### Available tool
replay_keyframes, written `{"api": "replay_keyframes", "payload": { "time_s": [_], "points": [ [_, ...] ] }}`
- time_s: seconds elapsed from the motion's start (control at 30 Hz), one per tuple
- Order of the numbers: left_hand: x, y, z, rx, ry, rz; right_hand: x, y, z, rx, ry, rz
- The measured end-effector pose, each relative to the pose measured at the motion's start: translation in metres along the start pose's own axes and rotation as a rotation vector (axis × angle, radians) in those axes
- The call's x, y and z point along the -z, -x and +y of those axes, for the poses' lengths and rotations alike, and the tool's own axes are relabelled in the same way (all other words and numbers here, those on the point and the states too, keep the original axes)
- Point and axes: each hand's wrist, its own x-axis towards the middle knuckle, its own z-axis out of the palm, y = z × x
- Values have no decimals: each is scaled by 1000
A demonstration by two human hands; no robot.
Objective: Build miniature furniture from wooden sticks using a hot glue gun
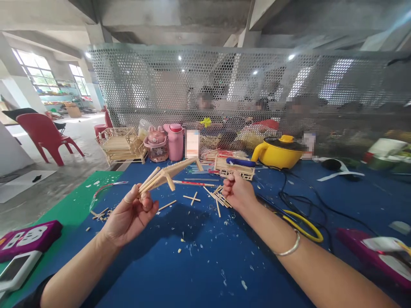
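Note:
My left hand pinches a structure of glued wooden sticks and holds it above the blue table cover, its long end pointing up and to the right. My right hand is closed into a fist just right of it, over a small lattice of sticks lying on the cover; whether it holds anything I cannot tell. A metal bangle sits on my right forearm. A crossed pair of sticks lies between my hands.
A yellow electric pot with black cables stands at the back right. A finished stick model, pink bottles and a stick frame line the back. A perforated metal screen separates other people. Purple power strip at left.

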Motion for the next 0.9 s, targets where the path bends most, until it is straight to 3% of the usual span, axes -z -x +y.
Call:
{"api": "replay_keyframes", "payload": {
  "time_s": [0.1, 0.2, 0.23, 0.3, 0.37, 0.47, 0.53, 0.63, 0.73, 0.83, 0.9],
  "points": [
    [-1, 3, -6, 42, 8, -6, -29, 33, 9, -144, -75, -166],
    [2, 6, -15, 102, -12, -80, -67, 66, 15, -308, -144, -463],
    [3, 6, -17, 126, -28, -121, -77, 72, 15, -328, -252, -573],
    [5, 8, -20, 166, -55, -193, -93, 74, 13, -297, -429, -672],
    [6, 8, -22, 195, -68, -228, -103, 69, 12, -237, -506, -583],
    [5, 8, -22, 203, -70, -242, -110, 63, 18, -200, -446, -359],
    [4, 8, -22, 194, -77, -240, -110, 65, 26, -192, -384, -291],
    [4, 8, -20, 163, -78, -207, -102, 75, 35, -230, -281, -291],
    [4, 6, -13, 69, -57, -140, -74, 85, 33, -275, -165, -339],
    [6, 1, 0, -50, -53, -63, -23, 89, 17, -208, -105, -253],
    [9, -4, 11, -119, -56, -33, 20, 92, 1, -29, -49, -48]
  ]
}}
